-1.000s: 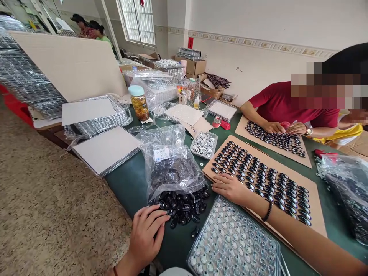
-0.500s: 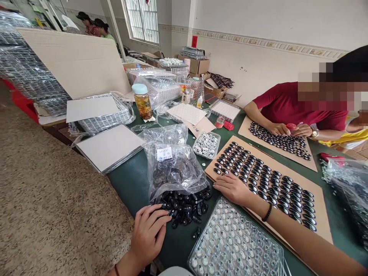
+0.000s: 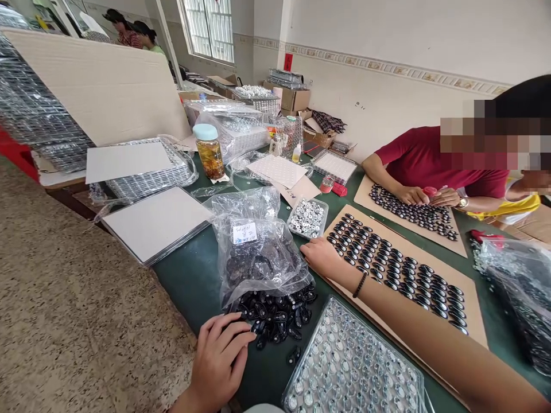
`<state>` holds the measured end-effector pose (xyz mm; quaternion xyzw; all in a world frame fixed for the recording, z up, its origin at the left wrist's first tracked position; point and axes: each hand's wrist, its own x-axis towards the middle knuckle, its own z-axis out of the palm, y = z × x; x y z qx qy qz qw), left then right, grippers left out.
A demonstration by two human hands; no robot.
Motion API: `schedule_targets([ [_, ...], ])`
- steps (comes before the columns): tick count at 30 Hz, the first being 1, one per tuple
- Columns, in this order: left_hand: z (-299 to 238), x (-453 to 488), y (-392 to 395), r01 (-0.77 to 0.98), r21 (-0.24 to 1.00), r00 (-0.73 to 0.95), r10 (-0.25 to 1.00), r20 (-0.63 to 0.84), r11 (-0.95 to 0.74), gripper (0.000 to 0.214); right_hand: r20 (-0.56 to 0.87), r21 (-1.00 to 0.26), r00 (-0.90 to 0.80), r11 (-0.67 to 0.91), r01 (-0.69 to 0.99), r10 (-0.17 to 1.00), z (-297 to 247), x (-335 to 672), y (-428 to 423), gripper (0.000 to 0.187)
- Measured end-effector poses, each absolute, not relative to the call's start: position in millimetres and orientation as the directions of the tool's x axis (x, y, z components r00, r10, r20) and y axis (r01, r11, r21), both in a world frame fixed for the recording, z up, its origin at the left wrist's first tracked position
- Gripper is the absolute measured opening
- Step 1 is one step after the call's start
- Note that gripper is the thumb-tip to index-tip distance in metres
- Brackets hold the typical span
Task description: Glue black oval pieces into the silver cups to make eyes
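My left hand rests with its fingers spread at the near-left edge of a loose pile of glossy black oval pieces. The pile spills from the mouth of a clear plastic bag with a white handwritten label. My right hand is over the left corner of a cardboard sheet, between the bag and a clear tub of small white discs. Its fingers are bent and pressed together; what they pinch, if anything, is hidden. Rows of black ovals lie on the cardboard.
A clear plastic tray of pale oval shapes lies nearest me. Across the table, a co-worker in a red shirt handles black pieces on another cardboard sheet. A jar with a blue lid and white-topped packs stand left.
My right hand has moved left and away from me, off the black rows to the cardboard's corner, and its fingers have drawn together. My left hand stays by the pile.
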<state>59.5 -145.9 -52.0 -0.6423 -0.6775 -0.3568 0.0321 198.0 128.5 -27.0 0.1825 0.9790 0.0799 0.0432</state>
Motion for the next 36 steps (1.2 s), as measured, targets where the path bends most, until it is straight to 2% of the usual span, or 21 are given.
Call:
schedule_targets([
  [4,-53,60,-146,0.893,0.44,-0.165,0.844,0.51,-0.092,0.023,-0.104,0.202,-0.887,0.883,0.424,0.449,-26,182,122,0.006],
  [8,-53,60,-146,0.879,0.47,-0.201,0.828,0.524,-0.084,0.023,-0.149,0.217,-0.862,0.867,0.449,0.484,-27,173,119,0.007],
  [13,-56,55,-147,0.926,0.362,-0.098,0.856,0.508,-0.109,0.023,-0.178,0.22,-0.84,0.852,0.474,0.513,-26,171,116,0.009],
  [19,-57,53,-147,0.941,0.325,-0.09,0.857,0.508,-0.094,0.022,-0.164,0.214,-0.836,0.846,0.488,0.523,-27,169,115,0.015],
  [23,-58,51,-148,0.952,0.28,-0.035,0.862,0.506,-0.126,0.023,-0.169,0.203,-0.837,0.85,0.487,0.52,-24,168,116,0.01],
  [29,-59,50,-148,0.95,0.281,-0.029,0.857,0.515,-0.137,0.023,-0.144,0.194,-0.865,0.871,0.451,0.48,4,171,118,0.013],
  [36,-58,51,-148,0.943,0.303,-0.038,0.859,0.511,-0.139,0.024,-0.054,0.261,-0.832,0.812,0.522,0.553,42,174,162,0.019],
])
